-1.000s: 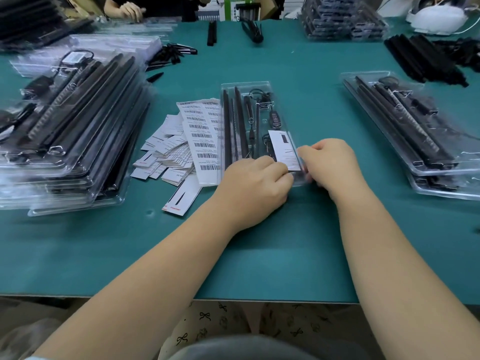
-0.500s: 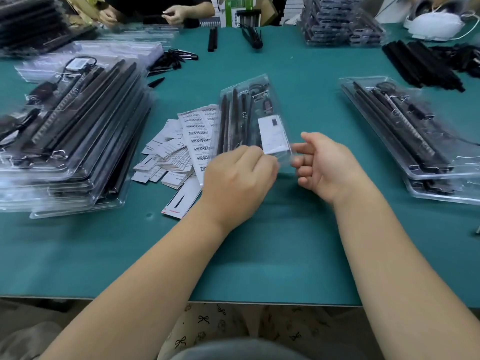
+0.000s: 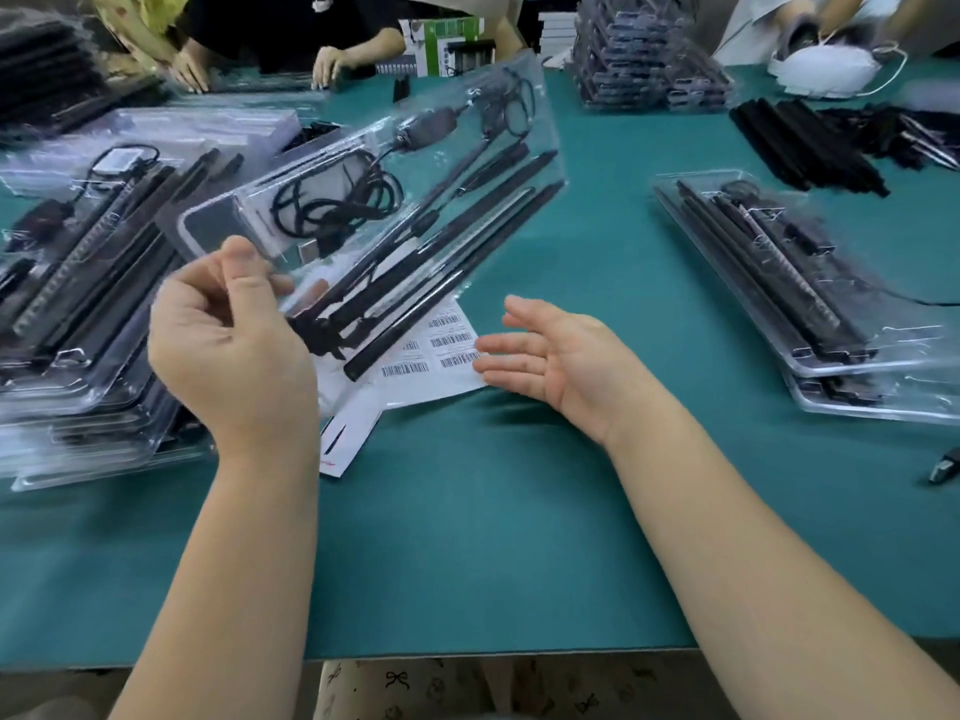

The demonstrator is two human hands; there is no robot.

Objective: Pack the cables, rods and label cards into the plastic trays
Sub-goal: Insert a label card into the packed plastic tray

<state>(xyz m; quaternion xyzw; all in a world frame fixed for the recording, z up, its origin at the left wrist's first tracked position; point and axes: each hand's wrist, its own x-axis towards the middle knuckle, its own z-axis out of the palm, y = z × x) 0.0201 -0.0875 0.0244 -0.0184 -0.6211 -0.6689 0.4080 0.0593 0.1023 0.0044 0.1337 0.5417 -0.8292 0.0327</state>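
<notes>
My left hand (image 3: 228, 340) pinches the near end of a clear plastic tray (image 3: 498, 90) and holds it tilted in the air above the table, its far end pointing up and right. Through the tray I see black rods (image 3: 457, 241) and a coiled black cable (image 3: 332, 205). My right hand (image 3: 550, 356) hovers open, palm turned left, just right of the tray and holds nothing. White label cards with barcodes (image 3: 441, 366) lie on the green table (image 3: 467, 537) beneath the tray.
A stack of filled trays (image 3: 78, 304) sits at the left, and two more filled trays (image 3: 779, 283) lie at the right. Loose black rods (image 3: 800, 142) and another tray stack (image 3: 644, 70) are at the back. Other people's hands (image 3: 332, 65) work at the far edge.
My left hand has lifted the tray off the table and swung it up and to the left. My right hand has let go of it and opened.
</notes>
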